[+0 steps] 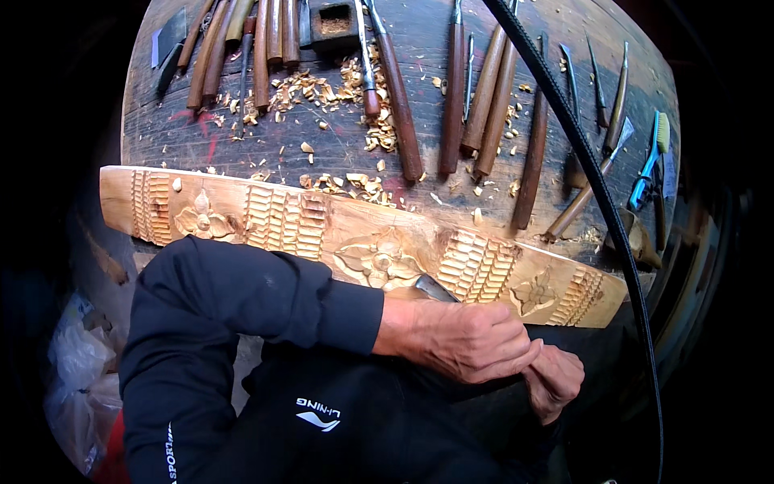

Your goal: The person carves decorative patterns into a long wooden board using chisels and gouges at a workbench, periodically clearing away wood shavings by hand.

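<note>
A long wooden board [352,228] carved with flowers and rows of notches lies along the near edge of the table. My left arm reaches across to the right, in front of the board. My left hand [459,335] is closed around what looks like a carving chisel [436,287]; its dark metal part sticks out toward the middle flower, while the rest is hidden by the fingers. Against its fingertips, my right hand [556,377] is curled shut, just below the board's right part. What it grips, if anything, is hidden.
Wooden-handled chisels [395,105] lie in rows on the dark table [201,149] behind the board, among wood shavings [310,91]. A blue brush [647,173] lies at the right. A black cable [601,177] hangs across the right side. A plastic bag [81,371] is at lower left.
</note>
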Tool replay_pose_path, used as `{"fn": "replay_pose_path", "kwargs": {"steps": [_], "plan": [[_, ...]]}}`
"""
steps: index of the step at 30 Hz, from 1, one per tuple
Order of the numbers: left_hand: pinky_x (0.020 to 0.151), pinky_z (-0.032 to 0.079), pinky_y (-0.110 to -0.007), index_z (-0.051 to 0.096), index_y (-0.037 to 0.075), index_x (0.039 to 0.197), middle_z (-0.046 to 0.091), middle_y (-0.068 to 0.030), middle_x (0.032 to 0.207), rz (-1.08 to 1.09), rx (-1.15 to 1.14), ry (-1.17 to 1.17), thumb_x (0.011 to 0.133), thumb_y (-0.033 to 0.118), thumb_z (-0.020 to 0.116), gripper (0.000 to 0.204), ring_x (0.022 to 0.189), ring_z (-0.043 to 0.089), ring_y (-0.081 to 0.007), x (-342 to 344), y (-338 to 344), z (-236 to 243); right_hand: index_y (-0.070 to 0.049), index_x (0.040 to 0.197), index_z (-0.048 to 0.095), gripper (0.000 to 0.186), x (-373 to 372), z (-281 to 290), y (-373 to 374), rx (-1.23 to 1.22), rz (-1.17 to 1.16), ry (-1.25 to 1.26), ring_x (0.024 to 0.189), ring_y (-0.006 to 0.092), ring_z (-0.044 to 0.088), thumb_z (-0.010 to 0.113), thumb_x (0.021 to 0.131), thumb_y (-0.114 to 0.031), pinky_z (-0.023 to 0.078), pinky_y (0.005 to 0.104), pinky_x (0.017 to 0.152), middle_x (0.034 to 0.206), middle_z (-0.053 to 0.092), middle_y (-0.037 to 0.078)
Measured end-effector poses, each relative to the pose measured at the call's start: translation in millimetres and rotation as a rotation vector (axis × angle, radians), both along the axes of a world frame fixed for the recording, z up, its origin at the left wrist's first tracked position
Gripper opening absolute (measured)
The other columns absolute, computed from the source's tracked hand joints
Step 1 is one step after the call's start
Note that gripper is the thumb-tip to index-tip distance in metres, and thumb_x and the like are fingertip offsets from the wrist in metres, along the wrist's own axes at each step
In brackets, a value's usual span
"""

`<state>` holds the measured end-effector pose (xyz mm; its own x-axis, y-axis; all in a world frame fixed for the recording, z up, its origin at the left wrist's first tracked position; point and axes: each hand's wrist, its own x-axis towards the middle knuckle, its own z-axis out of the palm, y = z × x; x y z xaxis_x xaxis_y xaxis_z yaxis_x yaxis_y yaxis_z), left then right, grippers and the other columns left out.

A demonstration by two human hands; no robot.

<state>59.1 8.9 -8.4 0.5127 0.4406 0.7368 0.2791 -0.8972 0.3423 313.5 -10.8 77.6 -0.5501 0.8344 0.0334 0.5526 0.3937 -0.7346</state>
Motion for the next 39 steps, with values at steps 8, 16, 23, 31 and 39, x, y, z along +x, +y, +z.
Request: {"fn": "replay_pose_path", "kwargs": {"steps": [8,16,23,31,39], "plan": [[0.068,0.046,-0.031,0.071,-0.011,0.12,0.062,-0.0043,0.091,-0.011,-0.118,-0.002,0.091,0.017,0.067,0.04,0.079,0.062,-0.017,-2,1,3,0.003,0.097,0.078,0.027,-8,-3,13,-0.041,0.003,-0.004,0.067,0.0312,0.074,0.092,0.075,-0.001,0.056,0.0338,0.066,0.078,0.072,0.014],[0.066,0.045,-0.032,0.071,-0.011,0.117,0.063,-0.0058,0.093,0.026,-0.179,-0.002,0.088,0.017,0.068,0.04,0.079,0.061,-0.0175,1,5,3,0.004,0.095,0.078,0.026,-5,-10,25,-0.045,0.019,0.011,0.072,0.032,0.077,0.091,0.073,0.002,0.058,0.0348,0.07,0.082,0.076,0.015],[0.071,0.045,-0.032,0.071,-0.003,0.109,0.064,-0.0074,0.096,0.065,-0.283,0.068,0.091,0.018,0.066,0.028,0.087,0.063,-0.0189,1,9,7,0.005,0.094,0.078,0.026,-9,-13,33,-0.048,-0.009,0.029,0.071,0.0305,0.076,0.091,0.072,0.003,0.057,0.0338,0.068,0.081,0.076,0.016],[0.075,0.041,-0.037,0.065,0.003,0.09,0.052,-0.0054,0.083,0.19,-0.282,0.069,0.092,0.024,0.06,0.021,0.082,0.055,-0.0219,12,12,1,0.001,0.111,0.083,0.04,2,-14,54,-0.159,0.097,-0.019,0.08,0.0335,0.081,0.093,0.072,0.007,0.062,0.038,0.069,0.096,0.08,0.02],[0.097,0.053,-0.042,0.069,-0.003,0.111,0.066,-0.0137,0.106,0.109,-0.493,0.097,0.094,0.017,0.062,0.027,0.106,0.068,-0.0297,0,16,13,0.001,0.109,0.083,0.036,-8,-9,79,-0.154,0.183,-0.047,0.079,0.0336,0.08,0.092,0.074,0.007,0.061,0.039,0.068,0.093,0.079,0.018]]}}
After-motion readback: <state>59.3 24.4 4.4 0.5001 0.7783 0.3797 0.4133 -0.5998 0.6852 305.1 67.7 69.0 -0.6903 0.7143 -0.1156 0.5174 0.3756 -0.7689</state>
